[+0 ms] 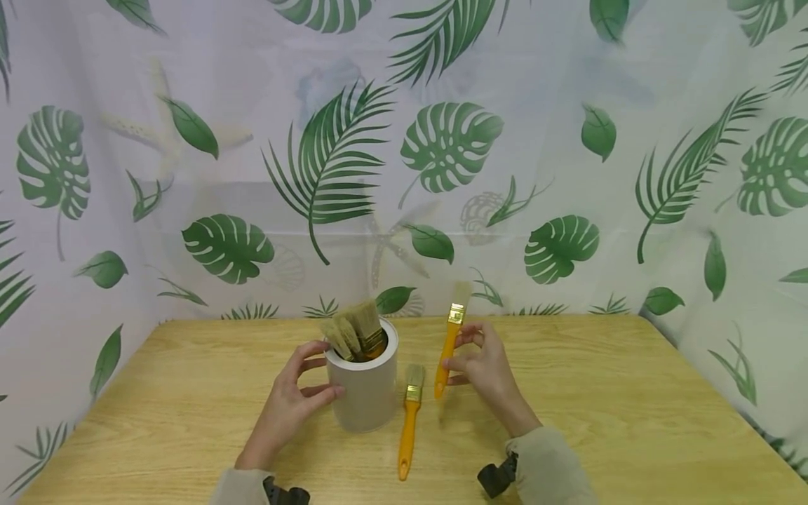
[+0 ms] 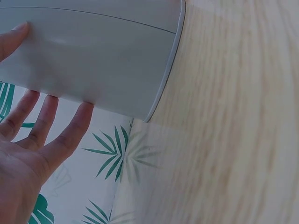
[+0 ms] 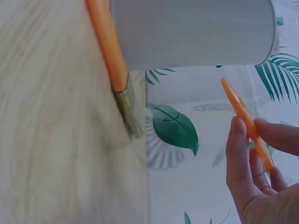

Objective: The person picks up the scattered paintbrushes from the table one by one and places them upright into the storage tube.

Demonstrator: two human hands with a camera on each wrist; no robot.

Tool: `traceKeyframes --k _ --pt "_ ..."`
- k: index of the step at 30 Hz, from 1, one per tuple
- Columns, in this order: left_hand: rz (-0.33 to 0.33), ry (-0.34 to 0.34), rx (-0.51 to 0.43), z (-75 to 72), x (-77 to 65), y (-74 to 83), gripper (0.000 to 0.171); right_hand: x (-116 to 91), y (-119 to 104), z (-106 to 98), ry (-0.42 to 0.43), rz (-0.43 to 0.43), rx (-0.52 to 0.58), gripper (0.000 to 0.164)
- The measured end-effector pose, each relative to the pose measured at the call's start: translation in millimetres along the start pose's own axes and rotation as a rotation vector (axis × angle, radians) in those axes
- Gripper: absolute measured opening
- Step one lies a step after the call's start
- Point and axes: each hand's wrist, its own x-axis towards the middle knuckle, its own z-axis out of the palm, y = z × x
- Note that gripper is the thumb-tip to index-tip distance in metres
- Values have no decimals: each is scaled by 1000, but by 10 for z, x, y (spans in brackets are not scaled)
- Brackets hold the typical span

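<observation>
A white-grey can [image 1: 362, 396] stands upright on the table, several paintbrushes [image 1: 360, 328] in it with their pale bristles up. My left hand [image 1: 293, 403] holds the can from its left side; in the left wrist view its thumb and fingertips touch the grey wall [image 2: 103, 56]. Right of the can, my right hand [image 1: 486, 365] pinches the orange handle of a paintbrush [image 1: 449, 337], bristles upward, above the table. That handle [image 3: 247, 119] shows between thumb and fingers in the right wrist view. Another orange-handled paintbrush [image 1: 409, 428] lies on the table between the can and my right hand.
The wooden table [image 1: 606, 393] extends to both sides of the hands. Behind it hangs a white curtain [image 1: 505, 245] printed with green leaves, which also runs along both sides. Each wrist carries a small black camera [image 1: 497, 477].
</observation>
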Motion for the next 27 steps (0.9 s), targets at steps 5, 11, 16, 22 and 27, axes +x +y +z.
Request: traceKeyframes --k 5,11,16,22,27 --pt "8 3 3 -15 2 -3 65 49 -85 59 43 -101 46 45" --pt "12 5 2 -12 -1 -11 65 83 -209 168 99 -167 127 49" --pt "25 10 -5 2 5 -14 64 110 -299 264 128 -206 181 48" --pt "25 6 -13 15 -4 -30 64 126 -392 380 140 -212 239 46" --pt "16 5 -15 2 4 -22 64 131 -493 505 129 -256 246 45"
